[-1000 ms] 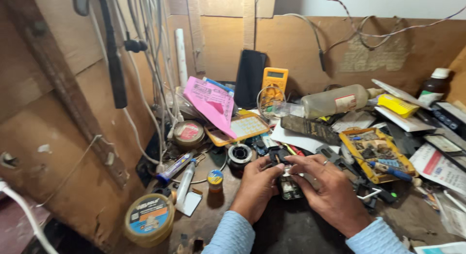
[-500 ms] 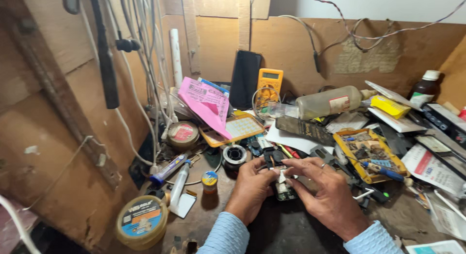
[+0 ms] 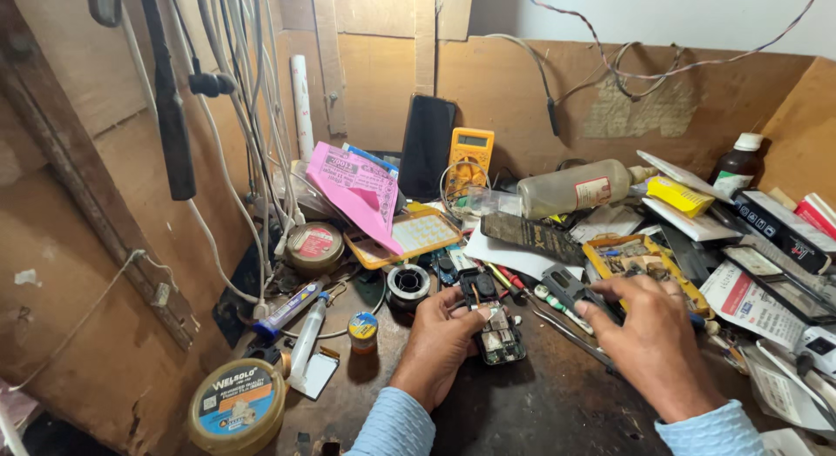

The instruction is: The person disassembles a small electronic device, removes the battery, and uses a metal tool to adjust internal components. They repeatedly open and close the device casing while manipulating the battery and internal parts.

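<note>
Left hand [image 3: 440, 343] curls around an opened phone circuit board [image 3: 498, 338], fingers closed on its left edge, pinning it low on the dark counter [image 3: 540, 404]. Right hand [image 3: 653, 338] reaches right of it, fingers closing on a small dark tool [image 3: 570, 290]. A solder spool [image 3: 407, 284] sits just above the left hand.

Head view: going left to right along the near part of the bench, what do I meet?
Round yellow tin → small yellow-capped jar → left hand → opened phone board → right hand → white papers at the right edge.
</note>
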Available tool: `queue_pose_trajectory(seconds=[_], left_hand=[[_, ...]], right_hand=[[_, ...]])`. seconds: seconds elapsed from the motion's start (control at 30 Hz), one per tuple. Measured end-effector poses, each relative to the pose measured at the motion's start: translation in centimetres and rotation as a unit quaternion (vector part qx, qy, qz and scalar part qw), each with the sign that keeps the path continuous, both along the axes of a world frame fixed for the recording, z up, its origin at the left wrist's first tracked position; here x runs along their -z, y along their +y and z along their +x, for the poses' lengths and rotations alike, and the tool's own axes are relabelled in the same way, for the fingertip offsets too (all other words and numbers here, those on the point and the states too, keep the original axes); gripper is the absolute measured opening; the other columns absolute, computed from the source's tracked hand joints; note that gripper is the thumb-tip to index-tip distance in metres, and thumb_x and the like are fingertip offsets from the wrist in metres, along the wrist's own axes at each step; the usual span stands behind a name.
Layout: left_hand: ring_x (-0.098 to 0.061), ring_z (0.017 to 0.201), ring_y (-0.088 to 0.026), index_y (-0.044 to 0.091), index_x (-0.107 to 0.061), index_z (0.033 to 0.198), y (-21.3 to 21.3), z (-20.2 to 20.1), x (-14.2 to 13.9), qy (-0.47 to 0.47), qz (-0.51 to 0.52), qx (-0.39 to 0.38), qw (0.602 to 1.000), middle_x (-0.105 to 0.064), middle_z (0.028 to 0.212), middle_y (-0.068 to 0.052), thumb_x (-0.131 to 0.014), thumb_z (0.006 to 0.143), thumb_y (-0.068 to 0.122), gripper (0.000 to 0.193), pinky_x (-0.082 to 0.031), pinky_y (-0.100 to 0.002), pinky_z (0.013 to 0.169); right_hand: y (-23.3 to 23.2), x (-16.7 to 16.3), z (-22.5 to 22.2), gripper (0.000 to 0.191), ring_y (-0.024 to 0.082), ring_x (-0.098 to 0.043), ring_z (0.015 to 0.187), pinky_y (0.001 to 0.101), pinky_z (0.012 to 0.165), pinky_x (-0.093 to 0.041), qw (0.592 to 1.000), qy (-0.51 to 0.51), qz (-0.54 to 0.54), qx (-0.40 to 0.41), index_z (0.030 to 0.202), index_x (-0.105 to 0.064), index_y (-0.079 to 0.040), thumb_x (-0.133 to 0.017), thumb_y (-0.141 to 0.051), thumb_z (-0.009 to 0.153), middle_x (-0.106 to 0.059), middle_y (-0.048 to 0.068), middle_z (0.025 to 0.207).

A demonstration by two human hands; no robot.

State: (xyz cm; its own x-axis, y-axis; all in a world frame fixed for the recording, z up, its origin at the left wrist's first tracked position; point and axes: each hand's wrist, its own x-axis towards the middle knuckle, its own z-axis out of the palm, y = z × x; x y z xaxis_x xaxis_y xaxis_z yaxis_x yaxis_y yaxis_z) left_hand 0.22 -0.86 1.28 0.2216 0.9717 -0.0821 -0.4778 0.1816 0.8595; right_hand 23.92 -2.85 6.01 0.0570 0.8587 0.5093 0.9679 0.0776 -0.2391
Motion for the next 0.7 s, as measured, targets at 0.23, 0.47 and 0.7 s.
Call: queue_pose_trajectory(seconds=[0.23,0.47,0.7], left_hand=[[-0.073,0.082,-0.015,-0.001,-0.064,0.125,0.1,0.0,0.1,-0.021,0.002,0.003,1.000,-0.076,0.098,-0.007,-0.067,0.086,0.001,0.039,-0.062,-0.032,0.070],[-0.073,0.084,-0.015,-0.001,-0.062,0.126,0.0,-0.1,-0.1,-0.013,-0.002,0.004,1.000,-0.076,0.100,-0.008,-0.068,0.085,0.000,0.042,-0.063,-0.033,0.071],[-0.074,0.085,-0.016,-0.001,-0.061,0.127,-0.1,-0.1,-0.2,-0.021,-0.004,0.002,1.000,-0.076,0.103,-0.010,-0.068,0.085,0.000,0.043,-0.063,-0.034,0.071]], right_hand=[[0.0,0.2,-0.2,0.046,0.030,-0.064,0.099,0.0449,0.105,-0.039,0.998,-0.030,-0.041,0.034,0.105,-0.075,-0.004,-0.080,-0.041,0.078,-0.070,0.015,0.098],[-1.0,-0.1,-0.1,0.049,0.031,-0.062,0.102,0.0440,0.105,-0.042,0.994,-0.063,-0.054,0.066,0.104,-0.076,-0.006,-0.080,-0.046,0.077,-0.070,0.015,0.100],[-1.5,-0.1,-0.3,0.052,0.035,-0.060,0.105,0.0459,0.101,-0.046,0.991,-0.080,-0.064,0.090,0.108,-0.077,-0.007,-0.080,-0.048,0.075,-0.067,0.016,0.103]])
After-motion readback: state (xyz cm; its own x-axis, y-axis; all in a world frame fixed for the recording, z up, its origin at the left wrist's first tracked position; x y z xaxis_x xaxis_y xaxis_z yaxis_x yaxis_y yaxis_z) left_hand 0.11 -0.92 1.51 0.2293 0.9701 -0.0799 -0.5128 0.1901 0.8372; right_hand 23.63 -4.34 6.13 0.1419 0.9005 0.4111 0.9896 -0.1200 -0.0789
